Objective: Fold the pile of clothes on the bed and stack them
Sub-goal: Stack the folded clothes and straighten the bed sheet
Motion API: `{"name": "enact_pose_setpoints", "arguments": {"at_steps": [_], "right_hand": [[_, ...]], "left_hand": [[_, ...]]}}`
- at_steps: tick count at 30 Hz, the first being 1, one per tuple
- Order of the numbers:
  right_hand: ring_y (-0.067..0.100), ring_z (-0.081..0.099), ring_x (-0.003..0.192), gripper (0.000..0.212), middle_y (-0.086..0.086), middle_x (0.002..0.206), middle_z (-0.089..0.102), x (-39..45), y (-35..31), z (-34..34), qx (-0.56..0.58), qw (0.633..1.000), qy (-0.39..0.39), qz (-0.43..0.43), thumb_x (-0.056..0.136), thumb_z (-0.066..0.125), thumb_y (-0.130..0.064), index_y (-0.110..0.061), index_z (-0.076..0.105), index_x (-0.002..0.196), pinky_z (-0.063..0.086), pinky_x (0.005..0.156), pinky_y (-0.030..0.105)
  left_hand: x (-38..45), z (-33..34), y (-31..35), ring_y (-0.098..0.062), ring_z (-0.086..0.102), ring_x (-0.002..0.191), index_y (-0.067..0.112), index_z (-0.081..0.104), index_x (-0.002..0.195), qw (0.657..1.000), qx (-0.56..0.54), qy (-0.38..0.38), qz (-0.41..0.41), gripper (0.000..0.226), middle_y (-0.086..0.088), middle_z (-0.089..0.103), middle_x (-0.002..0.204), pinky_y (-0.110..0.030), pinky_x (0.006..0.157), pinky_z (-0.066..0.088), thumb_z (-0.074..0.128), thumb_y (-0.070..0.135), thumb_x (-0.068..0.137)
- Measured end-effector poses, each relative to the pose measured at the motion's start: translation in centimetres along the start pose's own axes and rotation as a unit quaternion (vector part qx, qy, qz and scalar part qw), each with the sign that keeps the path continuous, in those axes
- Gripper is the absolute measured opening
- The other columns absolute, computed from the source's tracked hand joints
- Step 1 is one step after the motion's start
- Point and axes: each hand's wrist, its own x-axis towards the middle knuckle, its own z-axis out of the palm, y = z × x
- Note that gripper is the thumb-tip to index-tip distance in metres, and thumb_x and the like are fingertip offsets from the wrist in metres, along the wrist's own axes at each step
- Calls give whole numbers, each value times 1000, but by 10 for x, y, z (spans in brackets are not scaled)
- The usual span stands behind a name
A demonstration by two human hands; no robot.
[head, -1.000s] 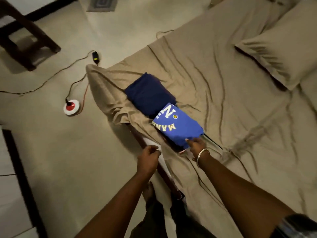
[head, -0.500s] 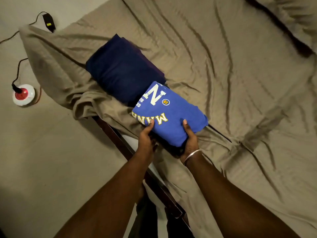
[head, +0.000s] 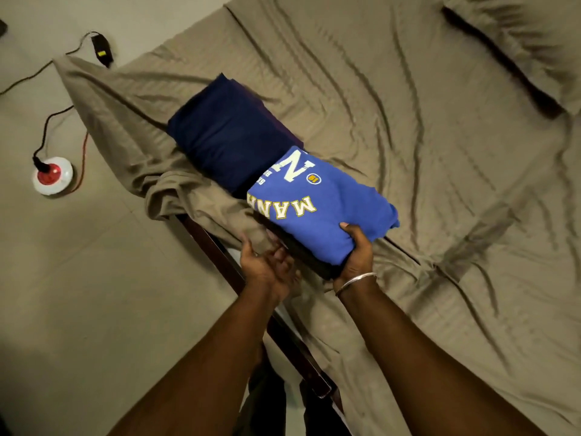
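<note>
Left hand [head: 269, 268] palm-up, fingers loose, holding nothing, just beside the folded bright-blue lettered tee [head: 327, 212]. Tee sits on a dark folded garment [head: 309, 258] at the tan-sheeted bed [head: 440, 184] edge, w/ right hand [head: 355, 256] gripping its near corner.

Right hand [head: 355, 256] gripping, left hand [head: 267, 262] open, palm up

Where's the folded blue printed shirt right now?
Head view, centre: the blue shirt lies atop a dark folded garment at the bed's near edge, against the navy stack, its near corner gripped by the right hand.
</note>
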Motion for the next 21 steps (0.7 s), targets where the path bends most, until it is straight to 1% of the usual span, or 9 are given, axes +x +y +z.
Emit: {"name": "enact_pose_setpoints", "arguments": {"at_steps": [3,5,9,11,13,15,17,19,21], "right_hand": [[36,61,117,50,9,127,66,-52,-40,17,2,997,-47,57,75,68,-25,-14,66,124,41,104,60],[33,64,107,33,6,119,69,-91,-68,22,2,992,-88,94,81,60,-24,-20,69,113,50,93,52],[40,54,125,74,10,134,60,-153,-108,35,-46,971,-154,174,43,86,-30,-19,69,115,34,108,63],[38,61,113,74,9,121,68,-191,-121,49,-113,954,-205,188,33,89,-29,-19,74,105,36,106,63],[34,67,97,52,8,104,73,-212,-126,56,-159,939,-247,179,46,83,-22,-15,76,97,46,98,54],[28,71,83,36,8,95,75,-245,-126,72,-198,922,-276,185,62,68,-10,-11,74,98,54,83,41],[23,72,76,32,7,90,75,-275,-115,86,-258,896,-311,182,68,62,-8,-8,70,99,59,69,31],[22,72,72,34,7,86,75,-299,-101,99,-312,864,-349,187,63,63,-12,-8,70,97,58,63,29],[23,71,69,32,8,84,75,-338,-76,120,-365,817,-395,205,63,64,-12,-9,70,94,57,62,30]], "left_hand": [[-30,-1,2,-24,59,82,12,62,99,996,-78,-10,-35,101,-7,66,94,-34,74,40,7,92,71],[-68,0,7,-28,62,90,13,70,89,992,-112,-50,-39,102,-9,70,93,-42,79,43,7,92,71],[-142,-18,32,-30,64,71,10,73,63,989,-124,-81,24,97,-14,66,69,-40,80,43,17,87,78],[-188,-41,51,-35,64,82,9,79,80,989,-97,-102,47,99,-18,69,87,-42,83,46,19,88,76],[-221,-63,72,-44,61,110,14,75,112,986,-50,-154,50,97,-18,66,123,-55,91,47,27,88,72],[-269,-92,92,-45,54,124,14,66,128,981,-13,-186,54,98,-16,58,137,-64,102,38,39,87,69],[-318,-118,98,-41,58,121,14,69,123,977,25,-194,90,87,-15,61,134,-60,102,42,62,77,64],[-359,-141,94,-35,66,110,15,75,112,971,29,-191,142,77,-12,67,125,-50,88,55,87,58,50],[-403,-181,85,-31,69,104,15,77,107,964,1,-157,216,73,-11,70,119,-43,80,59,93,49,45]]}}
